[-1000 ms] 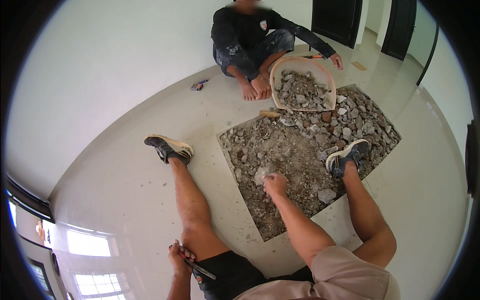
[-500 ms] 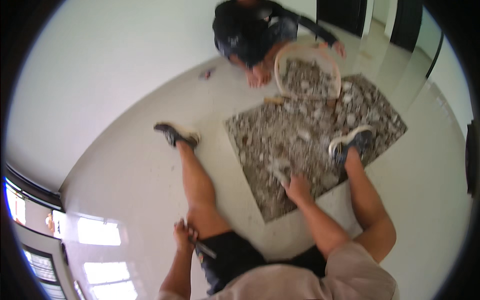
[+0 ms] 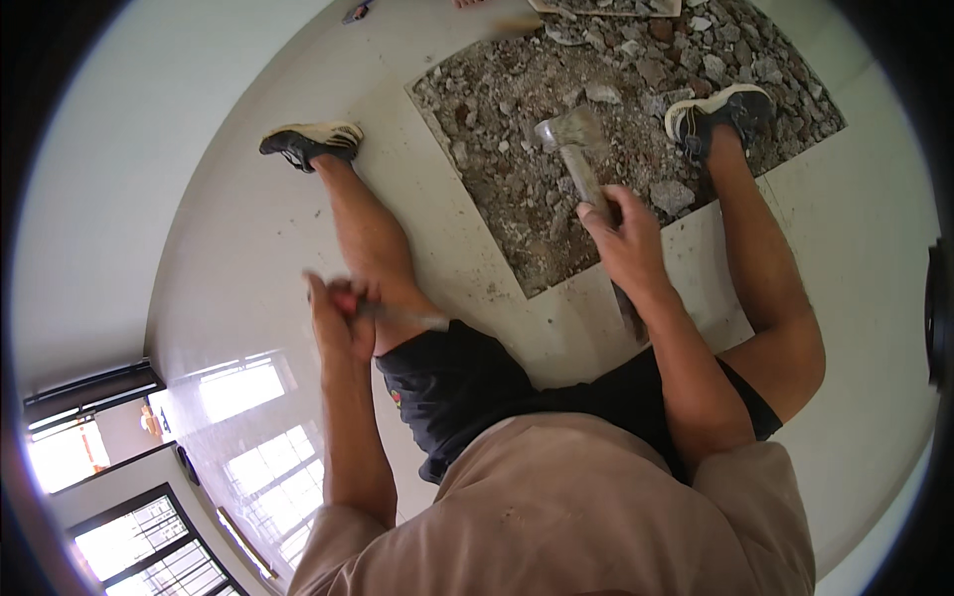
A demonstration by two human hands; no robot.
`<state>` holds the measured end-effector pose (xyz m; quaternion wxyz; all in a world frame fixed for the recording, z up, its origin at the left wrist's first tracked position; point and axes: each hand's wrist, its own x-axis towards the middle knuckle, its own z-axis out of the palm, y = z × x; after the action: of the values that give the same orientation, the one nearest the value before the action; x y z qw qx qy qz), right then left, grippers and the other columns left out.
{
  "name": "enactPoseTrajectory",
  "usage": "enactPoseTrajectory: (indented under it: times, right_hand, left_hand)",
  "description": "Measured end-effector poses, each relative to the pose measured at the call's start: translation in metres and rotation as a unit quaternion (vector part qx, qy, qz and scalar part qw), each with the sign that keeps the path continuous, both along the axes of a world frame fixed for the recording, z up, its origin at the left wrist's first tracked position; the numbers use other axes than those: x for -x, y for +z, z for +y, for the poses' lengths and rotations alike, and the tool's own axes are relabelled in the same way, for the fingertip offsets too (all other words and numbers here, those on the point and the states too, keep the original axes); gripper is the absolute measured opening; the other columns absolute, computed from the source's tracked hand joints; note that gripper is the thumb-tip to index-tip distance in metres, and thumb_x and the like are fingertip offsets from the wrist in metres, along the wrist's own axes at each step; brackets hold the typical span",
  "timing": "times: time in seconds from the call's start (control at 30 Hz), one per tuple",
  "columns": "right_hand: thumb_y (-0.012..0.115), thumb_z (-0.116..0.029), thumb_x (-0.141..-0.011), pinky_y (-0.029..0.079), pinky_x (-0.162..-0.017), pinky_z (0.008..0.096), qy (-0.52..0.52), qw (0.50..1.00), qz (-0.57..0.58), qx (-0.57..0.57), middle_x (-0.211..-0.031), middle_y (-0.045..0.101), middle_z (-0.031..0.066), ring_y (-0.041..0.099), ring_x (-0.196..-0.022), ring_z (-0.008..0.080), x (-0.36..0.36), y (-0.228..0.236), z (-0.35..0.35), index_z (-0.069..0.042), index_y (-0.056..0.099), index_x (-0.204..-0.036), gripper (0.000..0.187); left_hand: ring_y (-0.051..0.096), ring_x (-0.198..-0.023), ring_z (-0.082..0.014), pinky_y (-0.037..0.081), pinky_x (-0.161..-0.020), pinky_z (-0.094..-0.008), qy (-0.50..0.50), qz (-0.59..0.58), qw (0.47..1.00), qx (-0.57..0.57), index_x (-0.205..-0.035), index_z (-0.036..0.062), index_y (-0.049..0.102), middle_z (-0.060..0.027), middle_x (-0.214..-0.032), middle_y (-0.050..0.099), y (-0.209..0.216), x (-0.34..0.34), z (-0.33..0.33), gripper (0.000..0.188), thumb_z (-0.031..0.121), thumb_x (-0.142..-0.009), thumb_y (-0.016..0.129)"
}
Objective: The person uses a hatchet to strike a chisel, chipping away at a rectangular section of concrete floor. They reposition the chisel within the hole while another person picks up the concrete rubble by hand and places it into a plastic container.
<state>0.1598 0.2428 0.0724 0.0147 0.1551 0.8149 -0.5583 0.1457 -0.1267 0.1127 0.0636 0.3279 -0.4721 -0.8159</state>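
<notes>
My right hand [image 3: 628,238] is wrapped round the handle of a hammer [image 3: 584,174]. Its dusty metal head sits over a dug-out patch of rubble [image 3: 507,194], and the handle's lower end sticks out below my wrist. Beside my left knee, my left hand [image 3: 340,310] grips a thin metal chisel [image 3: 412,319], which points to the right over my shorts. Both the hand and the chisel are smeared by motion, and something red shows at the fingers. Grey and reddish broken pieces fill the patch.
My right shoe [image 3: 730,111] stands on the rubble, my left shoe [image 3: 313,144] on the pale tiles [image 3: 268,238]. At the top edge, part of a tub's rim [image 3: 636,10] and another person's toes [image 3: 471,3] show. A small blue-red object [image 3: 356,12] lies near the wall.
The view has tipped downward, so the other person and most of the tub are out of sight. The hammer is now clearly visible in my right hand. Both hands keep their tools.
</notes>
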Motion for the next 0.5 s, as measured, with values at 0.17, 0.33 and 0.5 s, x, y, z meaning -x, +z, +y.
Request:
enactPoseTrajectory:
  times: [0.17, 0.33, 0.5]
  right_hand:
    - [0.066, -0.014, -0.093, 0.049, -0.048, 0.0309, 0.095, 0.903, -0.169, 0.383, -0.071, 0.057, 0.0049, 0.057, -0.052, 0.0161, -0.046, 0.041, 0.023, -0.007, 0.053, -0.099, 0.016]
    - [0.063, -0.017, -0.097, 0.045, -0.041, 0.0313, 0.016, 0.926, -0.166, 0.339, -0.067, 0.054, 0.0042, 0.053, -0.047, 0.0144, -0.069, -0.008, 0.037, -0.004, 0.051, -0.099, 0.018]
    - [0.06, -0.021, -0.1, 0.041, -0.038, 0.0298, 0.006, 0.942, -0.171, 0.288, -0.065, 0.052, 0.0034, 0.049, -0.042, 0.0131, -0.065, -0.013, 0.032, -0.003, 0.048, -0.099, 0.022]
  left_hand:
    - [0.063, -0.07, -0.0233, 0.059, -0.07, -0.044, -0.175, 0.201, 0.96, 0.082, -0.095, -0.0005, 0.058, -0.0122, -0.076, 0.058, -0.015, 0.084, 0.09, 0.022, 0.02, -0.098, 0.065]
    - [0.058, -0.058, -0.0149, 0.05, -0.057, -0.0314, -0.358, 0.151, 0.891, 0.234, -0.079, 0.0034, 0.06, -0.0024, -0.064, 0.057, -0.045, 0.134, 0.18, 0.031, 0.026, -0.09, 0.078]
    - [0.052, -0.054, -0.0112, 0.045, -0.054, -0.0321, -0.43, 0.142, 0.78, 0.433, -0.073, 0.0044, 0.06, -0.0017, -0.062, 0.058, -0.098, 0.163, 0.176, 0.042, 0.039, -0.087, 0.081]
